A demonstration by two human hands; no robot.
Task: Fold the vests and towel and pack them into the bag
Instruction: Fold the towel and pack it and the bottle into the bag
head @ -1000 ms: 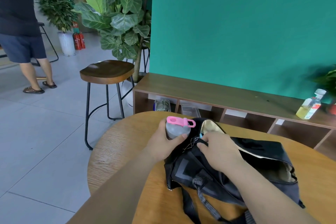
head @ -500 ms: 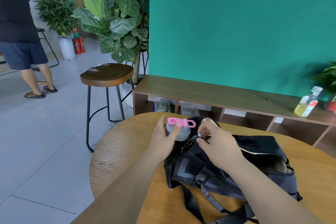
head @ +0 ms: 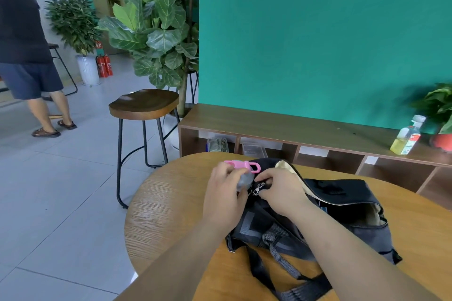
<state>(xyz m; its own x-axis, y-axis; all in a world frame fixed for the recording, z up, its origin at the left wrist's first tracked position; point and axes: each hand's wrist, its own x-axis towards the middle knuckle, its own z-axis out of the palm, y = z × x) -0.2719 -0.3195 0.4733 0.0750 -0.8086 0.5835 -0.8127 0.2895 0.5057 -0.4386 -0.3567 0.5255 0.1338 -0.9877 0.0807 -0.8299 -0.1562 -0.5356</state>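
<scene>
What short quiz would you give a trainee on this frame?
1. True or false: the left hand grips the pink-capped bottle.
2. The right hand grips: A) the black bag by its zipper pull; B) the stool; C) a towel.
3. Fill in: the bag lies on a round wooden ____.
Key: 1 true; 2 A; 3 table.
</scene>
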